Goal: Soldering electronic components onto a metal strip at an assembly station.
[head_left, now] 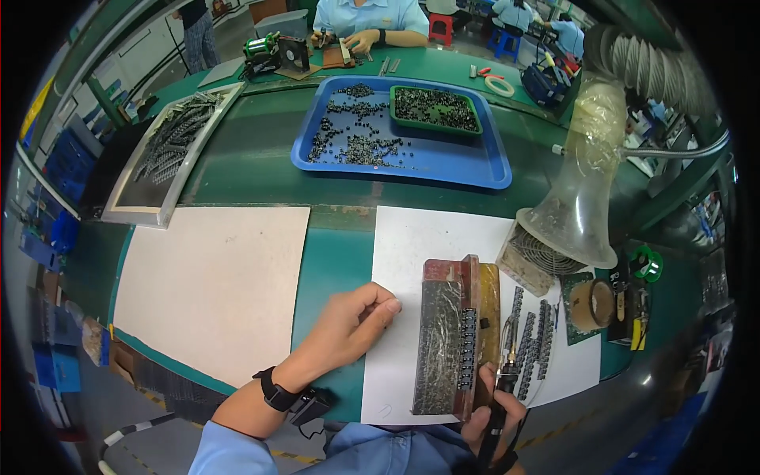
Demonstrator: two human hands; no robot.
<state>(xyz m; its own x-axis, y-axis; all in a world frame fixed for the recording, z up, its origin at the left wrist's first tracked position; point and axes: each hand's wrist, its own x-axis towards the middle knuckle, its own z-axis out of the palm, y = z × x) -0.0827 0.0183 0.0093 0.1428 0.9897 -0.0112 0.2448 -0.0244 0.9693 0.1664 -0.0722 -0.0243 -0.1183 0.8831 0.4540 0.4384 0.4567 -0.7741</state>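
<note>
My left hand (347,328) is over the left edge of a white sheet (396,237), thumb and fingers pinched together; whatever it may hold is too small to make out. My right hand (513,413), at the lower right, grips a soldering iron (499,408), its tip pointing up and away. Between the hands lies a long fixture block (437,348) with a dark wrapped face and a reddish rail. Small black components (468,348) stand in a row along it. Beside the iron, several dark strips of parts (545,336) rest on the sheet.
A blue tray (499,170) of loose small parts holds a green tray (397,120). A clear extraction funnel (582,210) hangs over a small fan (546,252) at right, near a tape roll (592,305). A framed tray (170,202) of strips is left. Another person's hands (360,41) work opposite.
</note>
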